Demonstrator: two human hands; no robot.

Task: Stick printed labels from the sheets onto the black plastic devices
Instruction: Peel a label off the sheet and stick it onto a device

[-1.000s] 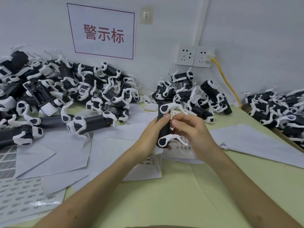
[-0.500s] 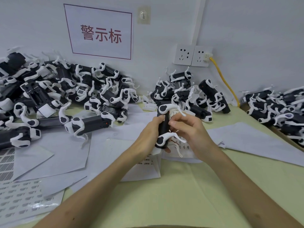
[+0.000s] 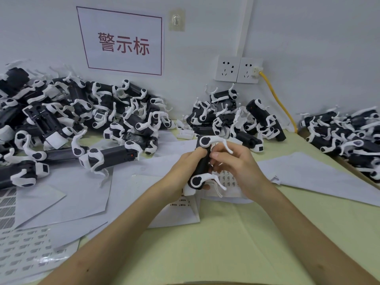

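Note:
I hold one black plastic device (image 3: pixel 202 164) with white curved clips upright over the table's middle. My left hand (image 3: pixel 183 171) wraps its left side from behind. My right hand (image 3: pixel 232 164) grips its right side, thumb and fingertips pressed on the face where a small label (image 3: pixel 214 144) peeks out near the top. A label sheet (image 3: pixel 228 178) with printed rows lies just under my hands. Another label sheet (image 3: pixel 22 254) lies at the near left.
Piles of black and white devices fill the back left (image 3: pixel 82 120), the back middle (image 3: pixel 236 120) and the right edge (image 3: pixel 345 132). Loose white backing papers (image 3: pixel 72 194) cover the green table (image 3: pixel 246 243). A yellow cable (image 3: pixel 277 99) runs from the wall sockets.
The view has shifted slightly. My hands and the device stay almost in place; my right fingers have worked a little over the label area near the device's top.

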